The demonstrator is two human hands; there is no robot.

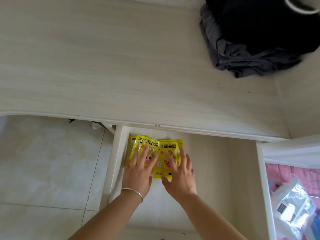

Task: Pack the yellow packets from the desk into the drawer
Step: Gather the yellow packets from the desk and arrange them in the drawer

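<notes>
Yellow packets [156, 148] lie flat in the back left corner of the white drawer [225, 161], which is pulled out from under the desk [121, 66]. They form two overlapping piles side by side. My left hand [139, 172], with a silver bracelet on the wrist, rests palm down with spread fingers on the left pile. My right hand [180, 174] lies flat on the right pile, fingers apart. Neither hand grips a packet. No yellow packet shows on the desk top.
Dark folded clothes [256, 37] sit at the desk's back right. A white-rimmed round object [297, 6] shows at the top right. Right of the drawer lie pink fabric and a clear plastic bag [294, 210]. Tiled floor [52, 170] is to the left.
</notes>
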